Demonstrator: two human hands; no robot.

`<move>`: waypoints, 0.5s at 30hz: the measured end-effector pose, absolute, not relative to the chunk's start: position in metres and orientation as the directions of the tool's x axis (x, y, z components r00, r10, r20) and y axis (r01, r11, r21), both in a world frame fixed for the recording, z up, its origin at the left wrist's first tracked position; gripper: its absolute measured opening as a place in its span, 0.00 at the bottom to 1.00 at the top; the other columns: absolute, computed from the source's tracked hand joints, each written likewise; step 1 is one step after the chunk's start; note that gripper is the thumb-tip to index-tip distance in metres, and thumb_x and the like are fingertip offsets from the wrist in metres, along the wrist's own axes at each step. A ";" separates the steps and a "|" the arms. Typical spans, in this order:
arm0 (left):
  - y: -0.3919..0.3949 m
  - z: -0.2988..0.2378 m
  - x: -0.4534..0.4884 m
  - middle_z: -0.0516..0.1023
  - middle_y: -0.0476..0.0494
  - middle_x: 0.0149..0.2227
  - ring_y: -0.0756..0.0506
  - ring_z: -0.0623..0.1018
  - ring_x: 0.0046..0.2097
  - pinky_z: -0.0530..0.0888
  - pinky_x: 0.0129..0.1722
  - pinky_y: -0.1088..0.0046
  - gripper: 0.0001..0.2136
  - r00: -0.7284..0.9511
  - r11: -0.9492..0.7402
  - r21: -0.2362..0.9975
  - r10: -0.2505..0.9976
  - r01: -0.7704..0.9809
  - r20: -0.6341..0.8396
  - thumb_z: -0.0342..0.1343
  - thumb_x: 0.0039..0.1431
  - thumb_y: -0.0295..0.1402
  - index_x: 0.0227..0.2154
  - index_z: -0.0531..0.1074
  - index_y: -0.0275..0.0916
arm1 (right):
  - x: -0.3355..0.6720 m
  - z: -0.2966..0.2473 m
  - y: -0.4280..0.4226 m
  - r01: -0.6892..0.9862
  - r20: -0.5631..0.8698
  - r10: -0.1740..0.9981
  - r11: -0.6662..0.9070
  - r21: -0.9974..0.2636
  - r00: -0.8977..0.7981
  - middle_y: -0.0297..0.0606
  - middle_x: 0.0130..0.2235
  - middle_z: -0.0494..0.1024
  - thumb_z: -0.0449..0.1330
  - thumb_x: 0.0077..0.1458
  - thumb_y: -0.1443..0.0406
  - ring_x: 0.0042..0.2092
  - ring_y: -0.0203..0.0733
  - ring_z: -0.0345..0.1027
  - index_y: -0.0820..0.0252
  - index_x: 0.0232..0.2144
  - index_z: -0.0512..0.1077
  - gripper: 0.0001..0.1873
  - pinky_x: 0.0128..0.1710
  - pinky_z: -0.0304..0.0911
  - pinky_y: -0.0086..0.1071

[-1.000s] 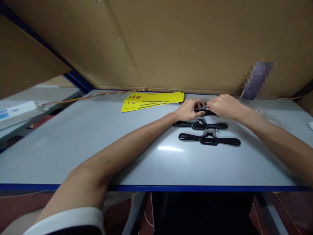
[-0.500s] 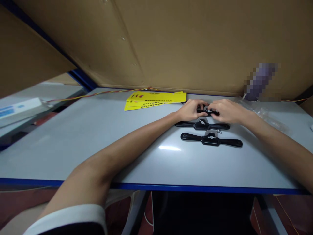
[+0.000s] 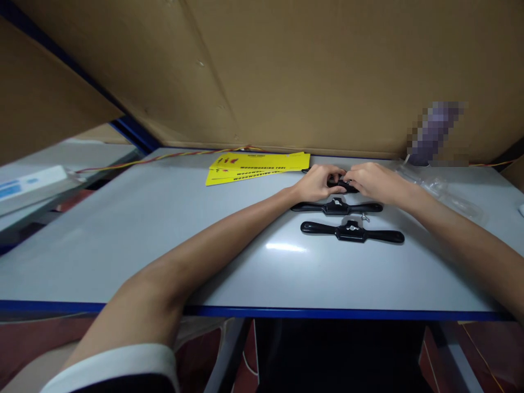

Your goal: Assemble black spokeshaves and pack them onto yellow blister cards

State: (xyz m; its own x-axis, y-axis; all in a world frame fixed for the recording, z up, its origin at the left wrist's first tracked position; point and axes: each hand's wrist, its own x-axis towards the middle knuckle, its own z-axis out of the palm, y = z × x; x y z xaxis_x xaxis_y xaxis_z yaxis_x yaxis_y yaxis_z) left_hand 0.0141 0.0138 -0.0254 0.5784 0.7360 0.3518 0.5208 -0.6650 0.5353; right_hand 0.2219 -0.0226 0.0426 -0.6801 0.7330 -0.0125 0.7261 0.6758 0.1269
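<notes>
At the far side of the table, my left hand (image 3: 317,183) is closed round the left part of a black spokeshave (image 3: 343,187), thumb in front and fingers behind. My right hand (image 3: 374,180) bends over the middle of the same spokeshave, its fingertips pinched together there; whatever they grip is hidden. Nearer to me lies a second black spokeshave (image 3: 336,207), and in front of it a third spokeshave (image 3: 352,233). Both lie flat, with silvery screws at their centres. A small loose wing screw (image 3: 365,217) rests between these two, on the right.
Yellow printed cards (image 3: 262,164) lie overlapping left of my hands, with a black handle end beside them. Crumpled clear plastic (image 3: 450,194) is behind my right forearm, near a blurred purple object (image 3: 436,134). A brown board (image 3: 286,71) stands along the table's back.
My right hand has shifted slightly left, bringing its fingertips from the right part of the held spokeshave to its middle. My left hand keeps its hold. The nearer spokeshaves still lie there.
</notes>
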 end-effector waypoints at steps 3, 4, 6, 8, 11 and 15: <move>0.014 -0.026 0.014 0.75 0.47 0.31 0.46 0.73 0.34 0.68 0.38 0.69 0.17 0.581 -0.671 0.528 0.731 0.520 0.357 0.64 0.57 0.46 0.41 0.80 0.36 | 0.221 0.042 -0.023 0.726 -0.017 0.737 0.669 0.160 -0.676 0.49 0.46 0.84 0.54 0.69 0.72 0.43 0.48 0.77 0.65 0.44 0.82 0.15 0.40 0.60 0.35; 0.014 -0.026 0.014 0.75 0.47 0.31 0.46 0.73 0.34 0.68 0.38 0.69 0.17 0.582 -0.673 0.527 0.730 0.520 0.358 0.64 0.57 0.45 0.41 0.80 0.36 | 0.220 0.043 -0.024 0.726 -0.015 0.737 0.668 0.166 -0.675 0.50 0.47 0.83 0.55 0.69 0.71 0.43 0.48 0.78 0.65 0.44 0.82 0.14 0.40 0.60 0.35; 0.014 -0.026 0.014 0.76 0.47 0.33 0.47 0.72 0.33 0.68 0.38 0.70 0.18 0.579 -0.670 0.534 0.732 0.515 0.360 0.65 0.57 0.45 0.43 0.79 0.36 | 0.216 0.044 -0.025 0.730 -0.028 0.746 0.659 0.181 -0.666 0.52 0.48 0.83 0.55 0.69 0.72 0.44 0.49 0.78 0.66 0.44 0.82 0.14 0.40 0.60 0.36; 0.013 -0.027 0.014 0.77 0.47 0.34 0.48 0.72 0.33 0.69 0.38 0.70 0.20 0.560 -0.656 0.556 0.745 0.512 0.364 0.66 0.56 0.44 0.47 0.77 0.36 | 0.211 0.046 -0.027 0.746 -0.062 0.769 0.633 0.205 -0.636 0.54 0.46 0.84 0.55 0.69 0.73 0.43 0.51 0.78 0.67 0.43 0.82 0.15 0.38 0.59 0.37; 0.012 -0.027 0.014 0.77 0.48 0.34 0.48 0.71 0.32 0.69 0.37 0.71 0.20 0.527 -0.630 0.577 0.768 0.520 0.363 0.69 0.54 0.44 0.43 0.75 0.36 | 0.205 0.050 -0.028 0.773 -0.083 0.802 0.593 0.226 -0.592 0.54 0.43 0.85 0.55 0.65 0.75 0.41 0.52 0.78 0.66 0.45 0.82 0.16 0.35 0.57 0.38; 0.012 -0.027 0.014 0.74 0.50 0.29 0.48 0.71 0.32 0.69 0.36 0.71 0.16 0.520 -0.619 0.577 0.777 0.533 0.354 0.69 0.54 0.44 0.33 0.73 0.37 | 0.203 0.054 -0.027 0.799 -0.075 0.811 0.584 0.142 -0.580 0.51 0.41 0.85 0.54 0.67 0.72 0.37 0.49 0.76 0.63 0.46 0.82 0.16 0.32 0.54 0.37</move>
